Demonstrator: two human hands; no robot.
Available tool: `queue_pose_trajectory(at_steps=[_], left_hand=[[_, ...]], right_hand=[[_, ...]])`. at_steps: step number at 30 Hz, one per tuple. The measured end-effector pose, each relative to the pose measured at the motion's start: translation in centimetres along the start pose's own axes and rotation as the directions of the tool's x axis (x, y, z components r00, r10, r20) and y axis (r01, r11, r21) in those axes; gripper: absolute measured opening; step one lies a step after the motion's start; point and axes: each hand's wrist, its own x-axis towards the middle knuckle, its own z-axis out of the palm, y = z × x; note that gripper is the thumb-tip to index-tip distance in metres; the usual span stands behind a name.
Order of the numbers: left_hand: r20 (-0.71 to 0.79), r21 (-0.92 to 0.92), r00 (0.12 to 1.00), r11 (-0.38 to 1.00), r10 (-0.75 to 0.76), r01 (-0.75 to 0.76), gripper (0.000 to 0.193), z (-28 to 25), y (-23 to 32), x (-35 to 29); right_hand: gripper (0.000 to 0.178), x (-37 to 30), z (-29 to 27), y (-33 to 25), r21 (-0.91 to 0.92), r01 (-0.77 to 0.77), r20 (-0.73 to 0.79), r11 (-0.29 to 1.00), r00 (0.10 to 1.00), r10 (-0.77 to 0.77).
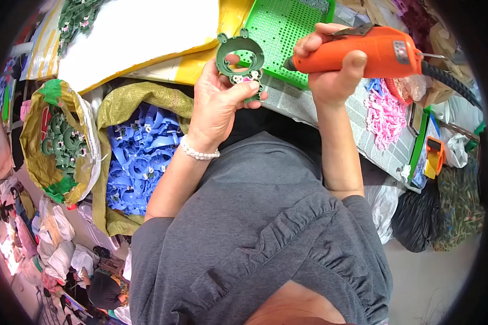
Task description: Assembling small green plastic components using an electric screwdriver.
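My left hand grips a dark green plastic part with a round ring-shaped top and two small ears. Small white and pink pieces sit on its lower portion, partly covered by my thumb. In my right hand is an orange electric screwdriver, held sideways with its dark tip towards the left and a black cord leaving its right end. The tip is apart from the green part. Behind both hands lies a bright green perforated basket with small metallic pieces at its far end.
To the left, an olive sack holds blue plastic parts; another sack holds green parts. Pink parts lie on the grey tabletop at right, near an orange-and-yellow tape dispenser. A black bag stands below. Another person shows lower left.
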Motion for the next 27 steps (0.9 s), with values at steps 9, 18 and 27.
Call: queue_pose_trajectory(at_steps=[9, 18, 27], left_hand=[[-0.012, 0.057, 0.999, 0.998, 0.041, -0.04, 0.044, 0.4, -0.5, -0.1], [-0.024, 0.057, 0.999, 0.998, 0.035, -0.034, 0.044, 0.3, -0.4, -0.2], [-0.028, 0.05, 0.998, 0.997, 0.058, -0.056, 0.041, 0.3, -0.5, -0.1]], right_hand=[[0.084, 0.5, 0.0, -2.4, 0.186, 0.127, 0.123, 0.974, 0.981, -0.151], [0.07, 0.0, 0.4, 0.7, -0.013, -0.002, -0.041, 1.0, 0.999, 0.002], [0.069, 0.0, 0.7, 0.8, -0.034, 0.02, -0.046, 0.999, 0.999, -0.022]])
